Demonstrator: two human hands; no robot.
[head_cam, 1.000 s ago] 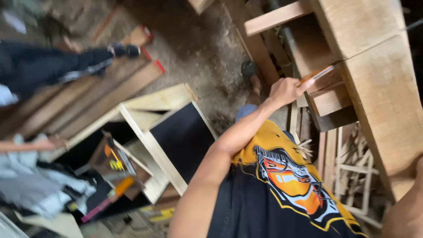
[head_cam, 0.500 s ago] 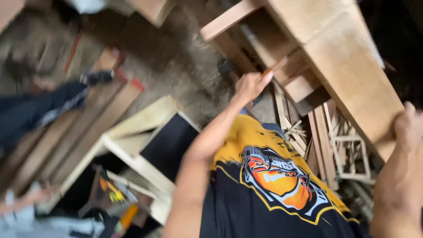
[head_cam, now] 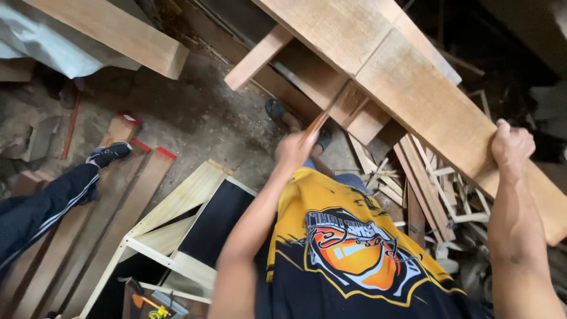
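Plank (head_cam: 425,100), long and thick, lies tilted across the wooden frame (head_cam: 260,56) and is judged heavy and stiff. Its edge is clasped by the right hand (head_cam: 511,147); an orange-handled tool (head_cam: 316,125) is held closed in the left hand (head_cam: 293,150). A grip at both edges seems soundest.

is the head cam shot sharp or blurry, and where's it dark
Head view: mostly sharp, grain shows on the plank; slight softness at the left hand and its orange-handled tool. Daylight falls on the plank and floor; the top right corner and the space under the plank sit in deep shadow.
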